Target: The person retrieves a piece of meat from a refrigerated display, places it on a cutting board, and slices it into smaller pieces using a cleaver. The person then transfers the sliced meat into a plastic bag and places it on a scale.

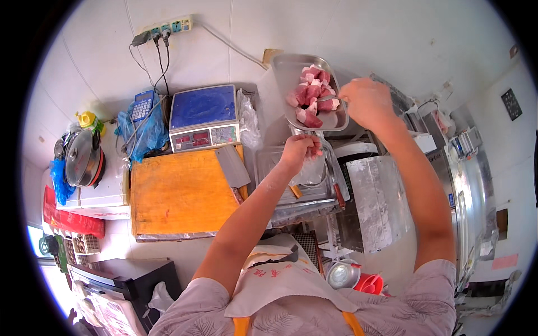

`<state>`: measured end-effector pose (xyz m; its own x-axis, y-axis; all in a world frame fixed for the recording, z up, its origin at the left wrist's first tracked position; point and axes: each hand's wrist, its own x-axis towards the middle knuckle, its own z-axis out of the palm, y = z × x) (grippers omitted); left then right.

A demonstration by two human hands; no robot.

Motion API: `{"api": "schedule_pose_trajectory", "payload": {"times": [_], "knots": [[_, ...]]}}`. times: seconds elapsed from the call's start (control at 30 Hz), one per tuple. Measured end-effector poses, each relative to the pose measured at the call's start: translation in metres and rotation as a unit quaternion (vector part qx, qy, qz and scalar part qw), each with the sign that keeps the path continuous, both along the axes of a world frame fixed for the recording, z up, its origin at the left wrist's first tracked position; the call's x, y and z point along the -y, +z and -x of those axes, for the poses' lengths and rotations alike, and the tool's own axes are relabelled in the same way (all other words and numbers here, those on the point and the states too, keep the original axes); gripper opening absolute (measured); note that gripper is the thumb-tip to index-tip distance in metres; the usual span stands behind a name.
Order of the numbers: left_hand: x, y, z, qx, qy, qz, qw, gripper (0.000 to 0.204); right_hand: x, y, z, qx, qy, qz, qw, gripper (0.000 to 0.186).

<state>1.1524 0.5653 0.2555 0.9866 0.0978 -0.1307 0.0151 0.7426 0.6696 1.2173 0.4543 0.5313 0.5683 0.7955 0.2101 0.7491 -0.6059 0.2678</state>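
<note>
Chunks of raw meat (310, 93), pink-red with pale fat, lie in a deep metal tray (287, 71) near the back wall. My right hand (367, 102) is closed at the tray's right rim, its fingertips overlapping the edge; whether it grips the rim or something small is hidden. Just below the tray's near edge, my left hand (301, 150) has its fingers curled together, and what they hold, if anything, does not show. Crumpled clear plastic (314, 171) lies beneath it, over a shallow metal tray (269, 159).
Left of my left hand, a cleaver (232, 166) rests on a wooden cutting board (179, 193). Behind the board stands a blue-topped weighing scale (203, 106). A red-handled tool (339, 196) lies right of the shallow tray. Further right is a shiny metal sheet (378, 201).
</note>
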Motion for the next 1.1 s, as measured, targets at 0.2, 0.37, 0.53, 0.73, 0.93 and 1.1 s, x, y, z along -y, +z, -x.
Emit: {"api": "schedule_pose_trajectory", "payload": {"times": [0.2,0.37,0.53,0.73,0.93,1.1], "knots": [[0.004,0.012,0.001,-0.001,-0.014,-0.041,0.999,0.021,-0.027,-0.04,-0.021,-0.009,-0.024,0.122,0.992,0.025],[0.003,0.011,0.003,0.009,-0.017,-0.003,1.0,0.021,0.009,0.013,0.013,-0.068,-0.062,-0.056,0.994,0.015],[0.002,0.012,0.001,0.007,-0.019,-0.006,1.0,0.021,0.005,-0.019,0.017,-0.1,-0.033,-0.018,0.994,0.017],[-0.001,0.011,0.003,0.001,-0.014,-0.006,1.0,0.021,0.016,-0.018,0.002,-0.053,-0.007,-0.119,0.992,0.016],[0.006,0.022,-0.001,-0.01,-0.02,-0.009,1.0,0.021,-0.005,-0.037,-0.019,-0.033,-0.062,0.072,0.995,0.015],[-0.011,0.004,0.002,-0.006,-0.029,-0.034,0.999,0.021,-0.024,-0.032,-0.02,-0.061,-0.049,0.034,0.996,0.016]]}}
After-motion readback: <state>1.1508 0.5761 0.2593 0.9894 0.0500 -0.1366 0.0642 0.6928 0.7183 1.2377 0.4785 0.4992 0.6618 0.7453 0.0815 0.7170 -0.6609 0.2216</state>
